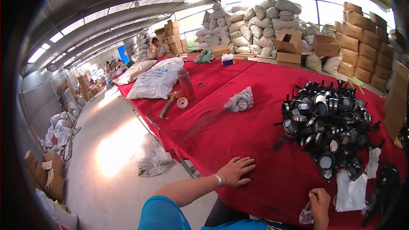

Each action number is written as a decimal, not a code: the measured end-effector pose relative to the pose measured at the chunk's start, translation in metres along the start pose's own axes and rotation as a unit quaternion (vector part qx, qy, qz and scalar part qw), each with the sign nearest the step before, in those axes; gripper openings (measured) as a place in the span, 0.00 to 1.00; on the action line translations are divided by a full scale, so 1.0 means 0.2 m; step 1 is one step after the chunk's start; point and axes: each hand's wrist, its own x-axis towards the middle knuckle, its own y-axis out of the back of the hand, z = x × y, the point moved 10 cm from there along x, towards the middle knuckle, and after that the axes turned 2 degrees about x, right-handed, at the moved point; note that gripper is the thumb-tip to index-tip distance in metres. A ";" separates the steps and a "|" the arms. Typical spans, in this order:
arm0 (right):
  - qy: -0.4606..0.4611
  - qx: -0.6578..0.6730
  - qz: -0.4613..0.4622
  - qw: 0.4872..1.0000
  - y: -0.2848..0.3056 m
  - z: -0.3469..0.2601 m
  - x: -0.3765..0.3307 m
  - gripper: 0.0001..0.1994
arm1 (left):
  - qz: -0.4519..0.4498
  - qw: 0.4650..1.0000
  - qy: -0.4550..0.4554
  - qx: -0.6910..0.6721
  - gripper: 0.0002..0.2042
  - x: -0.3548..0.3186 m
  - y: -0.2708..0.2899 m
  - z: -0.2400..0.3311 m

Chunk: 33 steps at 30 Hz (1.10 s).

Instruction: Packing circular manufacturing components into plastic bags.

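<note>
Small bag: a thin clear plastic bag is sitting at the near table edge.
Right hand: it is pinching the bag shut-fisted (gently is best, it tears).
Left hand: it is lying flat and open, pressing the red cloth smooth.
Nearby: black round parts are piling up, well apart.

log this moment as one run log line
left hand: flat on red cloth, open | right hand: pinching clear plastic bag | nearby: pile of black round parts
</note>
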 end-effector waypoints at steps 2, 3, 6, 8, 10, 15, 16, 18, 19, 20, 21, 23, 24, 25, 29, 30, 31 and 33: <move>-0.035 0.024 -0.004 0.999 -0.01 0.04 0.00 0.03 | -0.002 1.000 0.002 0.000 0.31 0.00 0.00 -0.01; -0.042 0.020 -0.007 0.999 -0.01 0.03 0.01 0.03 | -0.002 1.000 0.000 -0.001 0.31 0.00 0.00 -0.01; -0.025 0.004 0.007 1.000 0.01 0.02 0.02 0.03 | -0.004 1.000 -0.001 -0.006 0.31 0.01 0.00 -0.01; 0.034 -0.016 -0.003 0.999 0.02 0.01 0.02 0.03 | -0.004 1.000 0.000 -0.007 0.31 0.02 0.00 0.00; -0.073 -0.023 -0.066 0.995 0.02 0.04 0.01 0.09 | -0.011 1.000 0.001 -0.012 0.31 0.01 -0.01 0.00; 0.093 -0.064 -0.016 0.993 0.04 -0.07 0.02 0.09 | -0.009 1.000 0.003 -0.016 0.31 0.01 0.00 0.01; 0.024 -0.036 -0.035 0.998 0.03 0.01 0.02 0.09 | -0.012 1.000 0.005 -0.018 0.31 0.01 0.00 0.01; -0.046 -0.009 -0.053 0.998 0.01 0.10 0.00 0.09 | -0.013 1.000 0.006 -0.021 0.31 0.01 0.00 0.01; -0.051 0.001 -0.050 0.997 0.01 0.11 -0.01 0.09 | -0.016 1.000 0.007 -0.019 0.31 0.01 -0.01 0.01; -0.056 0.011 -0.046 0.997 0.01 0.12 -0.01 0.09 | -0.019 1.000 0.007 -0.018 0.31 0.01 -0.01 0.00; -0.057 0.011 -0.047 0.997 0.01 0.12 0.00 0.09 | -0.020 1.000 0.008 -0.018 0.31 0.01 -0.01 0.00; -0.044 0.012 -0.049 0.998 0.01 0.10 0.00 0.09 | -0.017 1.000 0.006 -0.016 0.31 0.01 0.00 0.01; -0.045 0.012 -0.051 0.998 0.01 0.10 0.00 0.09 | -0.017 1.000 0.007 -0.017 0.31 0.01 0.00 0.00; -0.044 0.012 -0.053 0.998 0.00 0.09 0.01 0.09 | -0.017 1.000 0.007 -0.017 0.31 0.01 0.01 0.00; -0.049 0.014 -0.056 0.997 0.00 0.11 0.00 0.09 | -0.020 1.000 0.008 -0.021 0.31 0.02 0.00 0.00; -0.050 0.015 -0.055 0.997 0.00 0.11 0.00 0.09 | -0.021 1.000 0.007 -0.021 0.31 0.02 -0.01 0.00; -0.031 0.007 -0.050 0.998 0.01 0.09 0.01 0.09 | -0.021 1.000 0.008 -0.020 0.32 0.02 -0.01 0.00; -0.013 0.000 -0.042 0.999 0.02 0.04 0.02 0.09 | -0.020 1.000 0.005 -0.019 0.32 0.02 0.00 0.00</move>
